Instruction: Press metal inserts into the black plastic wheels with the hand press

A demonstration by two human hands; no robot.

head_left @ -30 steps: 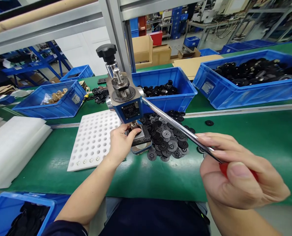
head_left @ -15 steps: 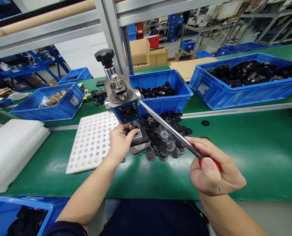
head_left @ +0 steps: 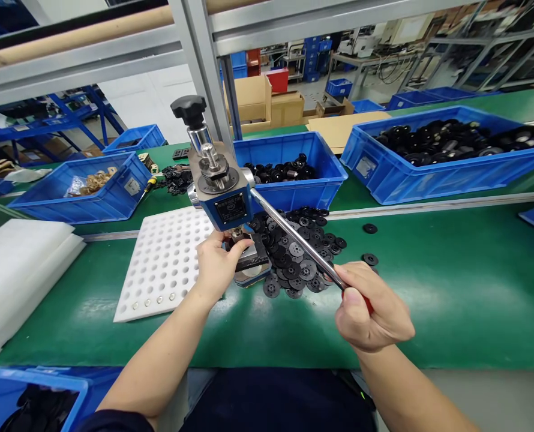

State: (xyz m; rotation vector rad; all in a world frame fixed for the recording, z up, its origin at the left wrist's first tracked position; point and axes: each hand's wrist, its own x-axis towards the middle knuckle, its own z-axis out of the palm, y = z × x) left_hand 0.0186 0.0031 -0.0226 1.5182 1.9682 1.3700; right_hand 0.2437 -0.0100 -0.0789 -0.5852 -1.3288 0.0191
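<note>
Down has come the slim chrome lever (head_left: 294,237), slanting from the right hand (head_left: 377,315), curled round its red grip (head_left: 369,305), up-left to the blue-and-silver metal press (head_left: 231,209) on the green worktop (head_left: 294,339); left hand (head_left: 215,267), nearer, half-closed beneath the steel ram (head_left: 237,232), hold unclear.

We see a blue-and-silver metal hand press (head_left: 230,207) upright on the green worktop (head_left: 447,300), its red-gripped chrome lever (head_left: 294,235) slanting down rightward.

A green bench (head_left: 451,288) bears a press (head_left: 228,207), foam tray (head_left: 156,270), bins (head_left: 300,195) and, seemingly, plastic discs (head_left: 290,267).
</note>
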